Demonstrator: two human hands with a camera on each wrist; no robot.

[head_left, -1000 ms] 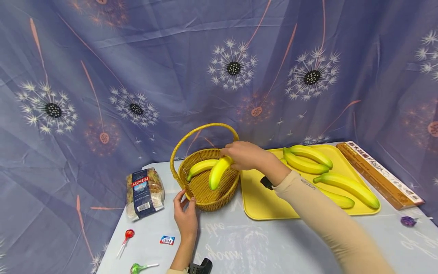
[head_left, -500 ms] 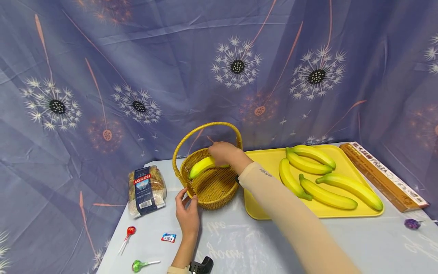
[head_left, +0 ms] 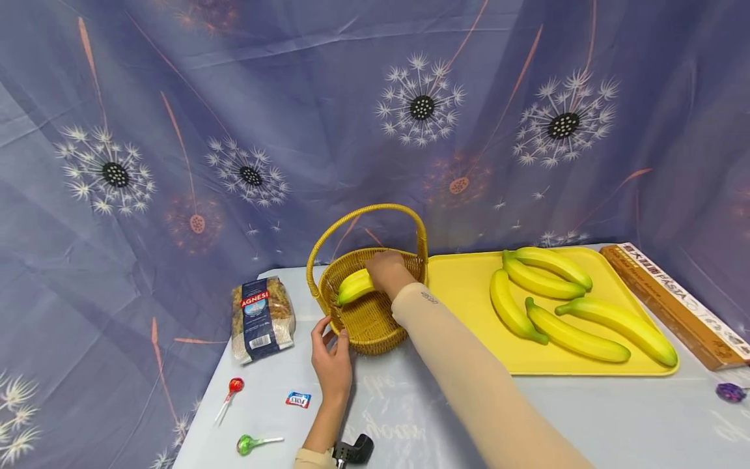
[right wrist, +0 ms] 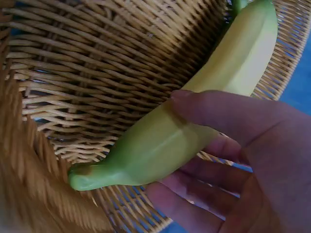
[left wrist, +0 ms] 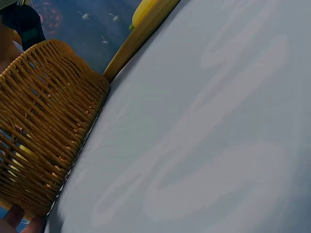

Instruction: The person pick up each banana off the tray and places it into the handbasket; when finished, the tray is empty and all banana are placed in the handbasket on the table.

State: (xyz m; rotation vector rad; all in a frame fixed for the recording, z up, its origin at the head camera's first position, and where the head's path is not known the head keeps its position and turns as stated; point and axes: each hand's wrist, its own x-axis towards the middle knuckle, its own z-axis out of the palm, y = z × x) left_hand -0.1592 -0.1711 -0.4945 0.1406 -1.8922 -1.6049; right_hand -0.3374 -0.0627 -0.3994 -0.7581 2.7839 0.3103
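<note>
Presently, banana (right wrist: 153, 145) inside wicker basket (head_left: 381, 342) — smooth, curved, yellow shading to green at both ends. Right hand (head_left: 388, 270) grips its middle, thumb on top; left hand (head_left: 333, 368), fingers parted, touches basket's outside.

Green-tipped yellow banana (right wrist: 146, 150), golden-brown woven basket (head_left: 375, 343), plain yellow tray (head_left: 459, 280), blue-purple cloth (head_left: 328, 130) with white dandelion print.
</note>
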